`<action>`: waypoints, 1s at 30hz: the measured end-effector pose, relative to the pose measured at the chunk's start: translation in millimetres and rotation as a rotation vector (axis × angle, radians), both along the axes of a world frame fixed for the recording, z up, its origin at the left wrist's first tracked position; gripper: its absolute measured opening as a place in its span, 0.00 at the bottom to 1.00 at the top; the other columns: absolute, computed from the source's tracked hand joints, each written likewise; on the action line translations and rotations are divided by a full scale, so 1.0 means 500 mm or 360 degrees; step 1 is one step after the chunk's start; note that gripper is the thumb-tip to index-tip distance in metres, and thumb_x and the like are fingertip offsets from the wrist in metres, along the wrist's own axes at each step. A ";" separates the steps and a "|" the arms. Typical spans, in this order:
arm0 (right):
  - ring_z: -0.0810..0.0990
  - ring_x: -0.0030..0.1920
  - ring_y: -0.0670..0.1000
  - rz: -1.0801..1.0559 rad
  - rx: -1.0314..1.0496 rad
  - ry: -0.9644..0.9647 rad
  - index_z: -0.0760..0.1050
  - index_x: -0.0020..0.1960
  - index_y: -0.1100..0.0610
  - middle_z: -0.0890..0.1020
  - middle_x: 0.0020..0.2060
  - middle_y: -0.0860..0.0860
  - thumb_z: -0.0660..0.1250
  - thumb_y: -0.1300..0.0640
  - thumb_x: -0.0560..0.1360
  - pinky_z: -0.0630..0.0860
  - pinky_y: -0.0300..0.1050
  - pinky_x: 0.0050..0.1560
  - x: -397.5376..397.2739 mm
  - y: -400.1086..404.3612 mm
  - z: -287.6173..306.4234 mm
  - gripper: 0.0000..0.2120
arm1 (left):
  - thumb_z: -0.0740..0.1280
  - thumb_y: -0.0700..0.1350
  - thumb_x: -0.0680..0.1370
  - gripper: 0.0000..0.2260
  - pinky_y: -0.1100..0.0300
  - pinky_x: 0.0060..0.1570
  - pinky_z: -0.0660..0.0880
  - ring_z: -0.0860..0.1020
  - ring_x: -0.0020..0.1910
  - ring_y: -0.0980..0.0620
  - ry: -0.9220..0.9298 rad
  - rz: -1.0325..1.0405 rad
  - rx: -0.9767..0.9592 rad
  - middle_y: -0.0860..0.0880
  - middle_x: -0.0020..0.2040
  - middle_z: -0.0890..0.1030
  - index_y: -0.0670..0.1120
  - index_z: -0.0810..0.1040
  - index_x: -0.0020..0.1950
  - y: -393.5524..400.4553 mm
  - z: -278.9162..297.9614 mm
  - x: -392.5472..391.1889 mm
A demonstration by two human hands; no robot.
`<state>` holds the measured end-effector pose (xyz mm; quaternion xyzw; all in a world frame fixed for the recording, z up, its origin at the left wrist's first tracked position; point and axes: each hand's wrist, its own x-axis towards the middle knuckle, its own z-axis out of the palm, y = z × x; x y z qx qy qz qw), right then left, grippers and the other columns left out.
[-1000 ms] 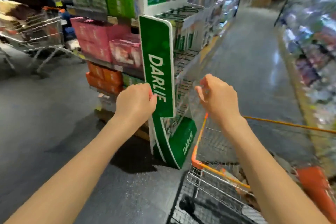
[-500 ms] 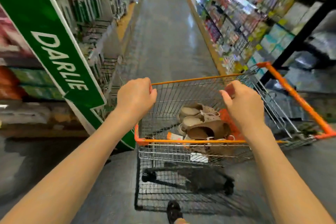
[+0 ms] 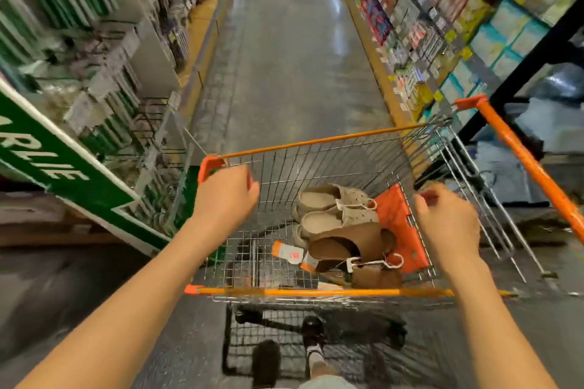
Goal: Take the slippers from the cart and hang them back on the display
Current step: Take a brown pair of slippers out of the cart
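Wire-mesh cart (image 3: 316,145) — perforated beige slippers (image 3: 335,210) inside

The green sign with white letters (image 3: 63,180) at the left edge of the frame is cut off, so only part of its word shows. The packed goods on the shelves (image 3: 442,25) at upper right are too blurred to read. In the wire shopping cart with orange trim (image 3: 316,291), the lowest brown slipper (image 3: 373,275) is partly hidden behind the near rim. Both forearms leave the frame at the bottom.
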<state>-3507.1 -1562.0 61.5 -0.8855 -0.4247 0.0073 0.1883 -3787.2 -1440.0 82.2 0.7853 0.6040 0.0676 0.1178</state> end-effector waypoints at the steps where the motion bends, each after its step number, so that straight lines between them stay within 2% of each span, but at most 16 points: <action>1: 0.80 0.46 0.65 -0.0021 -0.0035 0.0028 0.75 0.49 0.63 0.82 0.43 0.64 0.63 0.53 0.76 0.76 0.55 0.45 0.026 0.016 -0.012 0.12 | 0.59 0.48 0.79 0.09 0.57 0.39 0.68 0.75 0.41 0.47 0.0013 0.0014 -0.0041 0.48 0.43 0.78 0.45 0.74 0.48 0.016 -0.021 0.025; 5: 0.79 0.47 0.66 0.0005 -0.0109 0.0079 0.75 0.50 0.64 0.81 0.44 0.66 0.62 0.54 0.77 0.74 0.55 0.45 0.114 0.086 -0.033 0.12 | 0.59 0.48 0.79 0.09 0.58 0.37 0.67 0.78 0.46 0.43 0.0046 0.0027 -0.0079 0.45 0.46 0.81 0.44 0.75 0.49 0.079 -0.088 0.130; 8: 0.79 0.47 0.65 0.0075 -0.0118 0.0073 0.74 0.50 0.64 0.81 0.45 0.65 0.62 0.55 0.77 0.74 0.55 0.45 0.156 0.113 -0.035 0.11 | 0.59 0.47 0.79 0.10 0.54 0.40 0.72 0.79 0.48 0.42 0.0046 -0.0039 -0.0142 0.44 0.48 0.81 0.44 0.76 0.52 0.093 -0.111 0.206; 10: 0.79 0.48 0.64 0.0076 -0.0133 0.0088 0.74 0.52 0.62 0.81 0.46 0.63 0.61 0.55 0.77 0.73 0.53 0.45 0.170 0.116 -0.035 0.11 | 0.59 0.48 0.79 0.11 0.53 0.43 0.74 0.79 0.48 0.42 0.0057 -0.0128 -0.0195 0.43 0.49 0.81 0.43 0.76 0.54 0.101 -0.129 0.252; 13: 0.79 0.51 0.63 0.0040 -0.0201 0.0078 0.72 0.60 0.60 0.81 0.49 0.61 0.60 0.55 0.78 0.73 0.52 0.46 0.190 0.105 -0.046 0.13 | 0.59 0.49 0.79 0.11 0.54 0.41 0.74 0.79 0.47 0.43 0.0068 -0.0335 -0.0226 0.43 0.49 0.81 0.43 0.76 0.53 0.112 -0.161 0.323; 16: 0.79 0.51 0.63 -0.0040 -0.0302 0.0137 0.74 0.56 0.60 0.82 0.49 0.60 0.61 0.54 0.77 0.73 0.52 0.46 0.215 0.091 -0.081 0.12 | 0.58 0.48 0.79 0.11 0.53 0.41 0.73 0.79 0.48 0.42 0.0089 -0.0531 -0.0272 0.42 0.49 0.81 0.43 0.75 0.54 0.102 -0.185 0.395; 18: 0.79 0.53 0.63 -0.0083 -0.0469 0.0213 0.72 0.55 0.61 0.81 0.51 0.61 0.61 0.54 0.77 0.74 0.52 0.48 0.234 0.089 -0.118 0.12 | 0.58 0.48 0.79 0.11 0.53 0.41 0.73 0.79 0.49 0.41 0.0124 -0.0661 -0.0308 0.42 0.50 0.80 0.43 0.74 0.55 0.090 -0.203 0.442; 21: 0.78 0.56 0.64 -0.0052 -0.0803 0.0273 0.68 0.59 0.62 0.79 0.54 0.63 0.60 0.56 0.77 0.74 0.54 0.51 0.249 0.087 -0.183 0.13 | 0.59 0.48 0.78 0.12 0.56 0.39 0.68 0.78 0.52 0.41 0.0235 -0.0898 -0.0344 0.42 0.53 0.80 0.43 0.73 0.57 0.065 -0.238 0.491; 24: 0.77 0.58 0.63 -0.0027 -0.0951 0.0368 0.66 0.60 0.63 0.78 0.57 0.62 0.58 0.61 0.77 0.73 0.55 0.54 0.253 0.075 -0.248 0.13 | 0.59 0.48 0.78 0.11 0.54 0.43 0.73 0.78 0.51 0.42 0.0258 -0.1063 -0.0506 0.42 0.54 0.79 0.44 0.72 0.56 0.043 -0.284 0.512; 26: 0.77 0.59 0.62 0.0029 -0.1053 0.0397 0.66 0.62 0.63 0.76 0.59 0.61 0.57 0.64 0.76 0.73 0.54 0.55 0.259 0.071 -0.287 0.15 | 0.58 0.48 0.78 0.13 0.55 0.41 0.72 0.78 0.51 0.43 0.0390 -0.1112 -0.0532 0.43 0.55 0.79 0.44 0.70 0.59 0.035 -0.310 0.523; 30: 0.76 0.59 0.62 0.0207 -0.1174 0.0357 0.62 0.67 0.64 0.73 0.62 0.60 0.56 0.67 0.76 0.73 0.55 0.55 0.278 0.071 -0.358 0.19 | 0.56 0.49 0.80 0.18 0.51 0.50 0.73 0.75 0.59 0.40 0.0535 -0.1122 -0.0647 0.40 0.64 0.72 0.43 0.65 0.67 0.022 -0.375 0.542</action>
